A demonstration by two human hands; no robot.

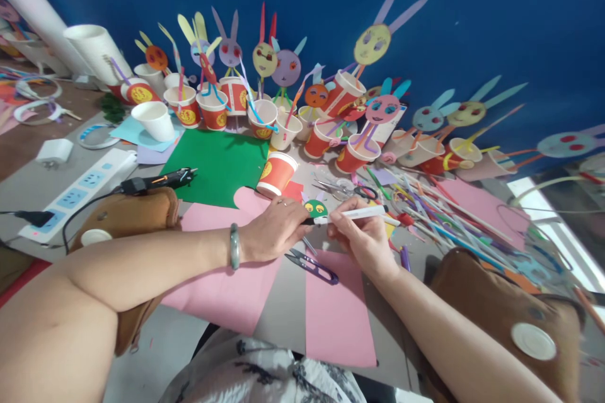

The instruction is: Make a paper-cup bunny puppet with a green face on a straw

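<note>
A white marker with black ends lies nearly level in my right hand, pinched between thumb and fingers. My left hand is closed at the marker's black left end; its fingertips are partly hidden. Just behind the marker is a green paper face with yellow eyes, its lower part covered. A red and white paper cup leans beyond my left hand. Small thread snips lie in front, between my hands. Pink paper sheets spread on the table below.
Paper cups with rabbit-faced figures line the blue wall. Scissors and many coloured pipe cleaners lie to the right. At left are a power strip, a glue gun and green paper. Brown pouches flank the table.
</note>
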